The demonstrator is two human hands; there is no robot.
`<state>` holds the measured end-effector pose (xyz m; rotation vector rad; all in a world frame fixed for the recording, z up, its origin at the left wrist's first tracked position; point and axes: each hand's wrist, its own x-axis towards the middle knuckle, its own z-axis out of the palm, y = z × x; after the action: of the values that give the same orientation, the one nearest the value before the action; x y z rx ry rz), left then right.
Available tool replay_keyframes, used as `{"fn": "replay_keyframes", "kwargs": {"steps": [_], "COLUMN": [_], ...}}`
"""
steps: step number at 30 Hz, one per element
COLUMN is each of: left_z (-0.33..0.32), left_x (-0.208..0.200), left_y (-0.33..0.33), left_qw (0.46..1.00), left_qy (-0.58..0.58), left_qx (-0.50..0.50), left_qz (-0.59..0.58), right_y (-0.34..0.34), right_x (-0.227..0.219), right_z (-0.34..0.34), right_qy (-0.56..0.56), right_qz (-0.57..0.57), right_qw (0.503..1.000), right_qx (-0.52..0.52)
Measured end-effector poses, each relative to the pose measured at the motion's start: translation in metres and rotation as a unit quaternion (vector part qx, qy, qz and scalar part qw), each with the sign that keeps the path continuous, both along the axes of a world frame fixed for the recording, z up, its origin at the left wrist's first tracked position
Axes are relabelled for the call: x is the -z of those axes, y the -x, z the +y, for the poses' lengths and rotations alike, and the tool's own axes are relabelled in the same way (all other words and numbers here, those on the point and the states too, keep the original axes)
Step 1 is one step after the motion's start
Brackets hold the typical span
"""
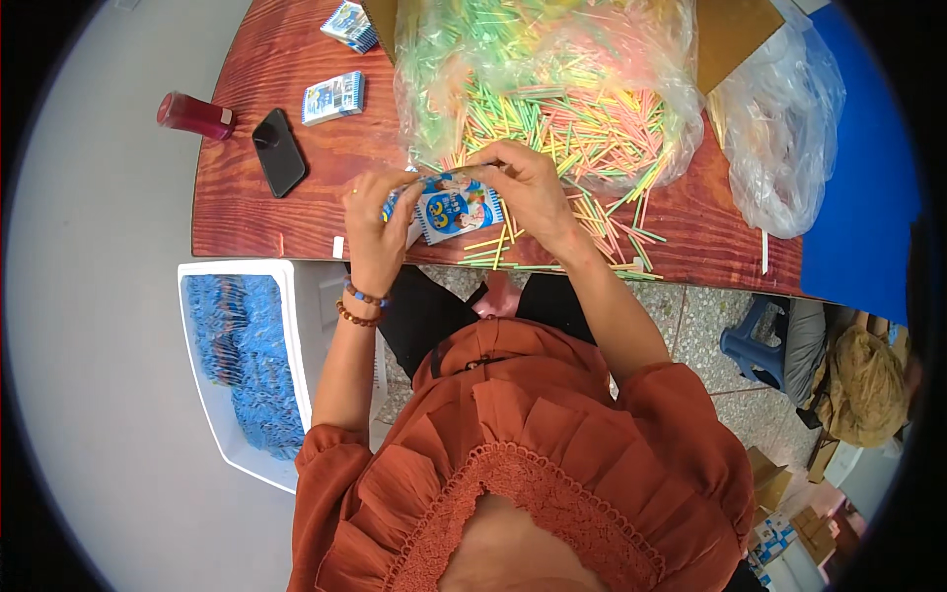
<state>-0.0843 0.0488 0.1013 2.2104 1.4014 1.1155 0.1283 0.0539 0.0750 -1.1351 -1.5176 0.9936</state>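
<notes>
Near the front edge of the table, a small blue and white printed packet (pixel 456 212) is between my two hands. My left hand (pixel 379 212), with beaded bracelets at its wrist, has its fingers closed at the packet's left upper side. My right hand (pixel 528 192) pinches the packet's upper right edge with bent fingers. A bit of blue wrapper also shows beside the left fingers; whether it is a second packet I cannot tell. Just beyond my hands lies a heap of thin green, yellow and pink sticks (pixel 572 128), spilling from a clear plastic bag (pixel 681 148).
A cardboard box (pixel 740 39) stands behind the bag, beside crumpled clear plastic (pixel 784 148). To the left lie a phone (pixel 279 153), a dark red bottle (pixel 197 115) and small packs (pixel 333 98). A white bin (pixel 292 345) of blue packets stands below left; a blue stool (pixel 755 340) stands right.
</notes>
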Motion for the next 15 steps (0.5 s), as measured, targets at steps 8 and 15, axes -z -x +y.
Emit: {"fn": "replay_keyframes", "kwargs": {"steps": [8, 15], "left_z": [-0.018, -0.024], "left_x": [0.029, 0.033], "left_y": [-0.038, -0.065], "left_qw": [0.816, 0.815], "left_qy": [0.303, 0.301], "left_qx": [0.01, -0.04], "left_qz": [-0.491, -0.493], "right_y": [-0.016, -0.031], "right_x": [0.001, 0.028], "right_z": [-0.016, -0.023], "right_qy": [0.161, 0.148], "right_qz": [0.251, 0.14], "right_qw": [0.952, 0.978], "right_qx": [-0.07, -0.042]}}
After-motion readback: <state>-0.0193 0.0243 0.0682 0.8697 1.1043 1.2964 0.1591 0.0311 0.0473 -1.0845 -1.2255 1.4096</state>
